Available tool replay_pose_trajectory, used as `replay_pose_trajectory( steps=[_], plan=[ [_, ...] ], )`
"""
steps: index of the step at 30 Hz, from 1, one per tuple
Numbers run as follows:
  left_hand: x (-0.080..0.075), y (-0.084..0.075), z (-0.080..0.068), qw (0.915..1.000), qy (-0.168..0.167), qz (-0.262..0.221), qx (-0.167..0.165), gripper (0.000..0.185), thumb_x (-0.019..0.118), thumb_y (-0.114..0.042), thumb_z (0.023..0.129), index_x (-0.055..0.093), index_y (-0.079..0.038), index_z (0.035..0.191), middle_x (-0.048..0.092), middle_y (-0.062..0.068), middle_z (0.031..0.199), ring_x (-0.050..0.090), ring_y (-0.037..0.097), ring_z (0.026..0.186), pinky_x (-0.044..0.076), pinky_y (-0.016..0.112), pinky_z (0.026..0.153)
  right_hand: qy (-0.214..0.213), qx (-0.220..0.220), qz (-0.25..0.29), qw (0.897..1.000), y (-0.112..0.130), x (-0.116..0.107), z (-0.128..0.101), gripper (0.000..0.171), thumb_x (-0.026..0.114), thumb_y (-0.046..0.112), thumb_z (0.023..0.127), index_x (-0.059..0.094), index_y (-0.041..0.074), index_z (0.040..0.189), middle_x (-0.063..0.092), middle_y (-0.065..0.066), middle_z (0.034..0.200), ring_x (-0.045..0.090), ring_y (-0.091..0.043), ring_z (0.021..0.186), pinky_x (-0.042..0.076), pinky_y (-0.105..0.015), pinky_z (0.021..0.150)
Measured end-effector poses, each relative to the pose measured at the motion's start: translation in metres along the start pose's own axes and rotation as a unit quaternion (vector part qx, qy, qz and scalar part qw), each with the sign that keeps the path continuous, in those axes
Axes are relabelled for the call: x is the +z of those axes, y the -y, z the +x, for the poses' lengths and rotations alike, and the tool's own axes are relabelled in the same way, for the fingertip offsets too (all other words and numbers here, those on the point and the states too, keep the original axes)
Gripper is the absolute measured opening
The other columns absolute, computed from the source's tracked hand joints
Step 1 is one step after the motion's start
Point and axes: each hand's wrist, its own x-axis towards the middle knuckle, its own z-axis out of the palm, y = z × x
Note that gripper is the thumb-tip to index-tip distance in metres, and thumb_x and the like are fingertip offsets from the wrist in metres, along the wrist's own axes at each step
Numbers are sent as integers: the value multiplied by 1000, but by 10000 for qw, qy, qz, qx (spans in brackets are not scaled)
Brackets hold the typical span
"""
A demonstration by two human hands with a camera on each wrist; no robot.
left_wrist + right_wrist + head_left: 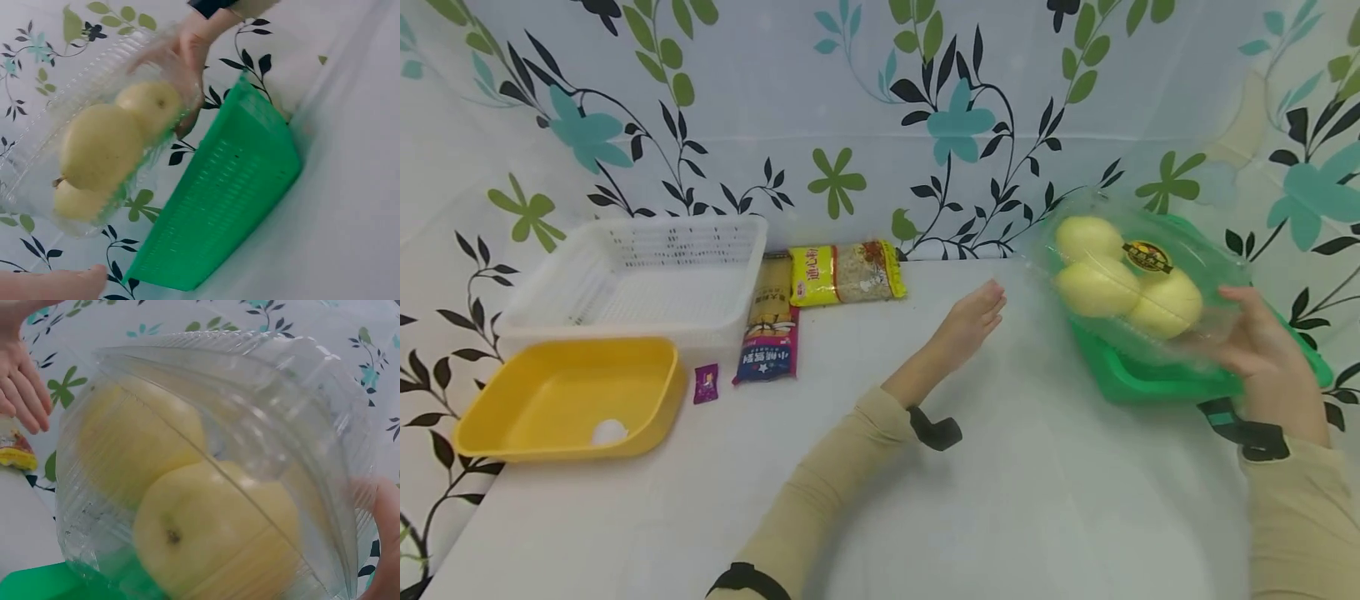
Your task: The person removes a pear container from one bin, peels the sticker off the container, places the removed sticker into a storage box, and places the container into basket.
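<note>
1. Sitting beneath the clear plastic box (1144, 258) of yellow pears (1096, 287) is a green perforated plastic basket (1123, 383).
2. Farther left lies a yellow rectangular packet (848, 273).
3. The right hand (1262, 350) grips the box's right side; the left hand (964, 327), fingers extended, is apart, left of it.

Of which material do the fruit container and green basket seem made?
The fruit container seems thin, glossy clear plastic: ribbed, with highlights, fruit visible inside. The green basket is probably rigid plastic, fairly smooth, judging from its slotted wall and even colour.
</note>
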Motion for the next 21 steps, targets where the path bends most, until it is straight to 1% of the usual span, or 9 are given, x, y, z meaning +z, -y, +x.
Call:
replay_pose_trajectory(
  steps=[3,6,8,9,11,14,16,18,21],
  plan=[
    [-6,-11,-7,9951,-51,-710,-692,67,35,-32,95,2,4,141,5,21,145,11,29,132,16,31,103,-10,-109,-293,9995,-5,3,-1,86,50,22,88,-20,52,128,7,10,138,52,-45,84,23,-53,95],
    [-13,-18,-12,9834,39,-1253,-1313,76,35,-42,92,-1,5,140,3,22,145,9,31,131,15,33,103,43,-127,-599,9981,-8,8,-2,84,47,23,89,-22,49,129,31,-1,127,53,-44,84,27,-54,93],
    [-17,-20,-15,9757,154,-1496,-1593,79,35,-46,92,0,6,140,4,23,145,11,31,131,16,34,103,301,14,-774,9965,-10,12,-2,83,43,24,91,-28,43,129,42,-11,114,53,-44,86,28,-56,91],
    [-18,-22,-17,9733,209,-1556,-1673,79,35,-46,92,1,6,140,5,23,145,12,31,131,16,34,103,408,57,-935,9948,-11,14,-1,83,42,25,91,-30,40,129,44,-14,108,53,-44,88,29,-56,90],
    [-19,-24,-23,9724,291,-1538,-1732,79,33,-47,92,1,6,140,5,22,145,13,32,131,17,35,103,831,199,-1211,9890,-14,16,2,81,38,26,93,-34,31,129,45,-18,105,52,-44,92,31,-58,88],
    [-20,-29,-31,9777,198,-1249,-1677,80,33,-49,91,2,7,140,7,23,145,16,31,130,19,35,102,1665,455,-1431,9745,-23,18,11,80,33,26,93,-40,23,125,44,-17,111,49,-44,100,31,-58,87],
    [-20,-32,-36,9810,92,-1024,-1645,81,32,-50,90,3,7,139,9,23,144,17,31,130,19,35,102,2086,571,-1552,9639,-31,20,15,79,30,25,94,-43,20,122,43,-16,115,47,-43,104,31,-58,88],
    [-21,-34,-39,9816,0,-894,-1688,79,33,-49,90,6,7,140,12,23,144,18,31,130,19,35,102,2178,670,-1612,9603,-37,25,18,80,30,26,94,-45,18,120,44,-18,115,47,-42,105,30,-58,89],
    [-23,-34,-46,9815,-82,-740,-1762,73,33,-45,92,9,3,140,15,23,143,17,32,129,19,36,102,1927,594,-2133,9559,-47,34,23,79,29,29,94,-42,13,123,26,-22,126,50,-37,102,34,-56,87]
  ],
)
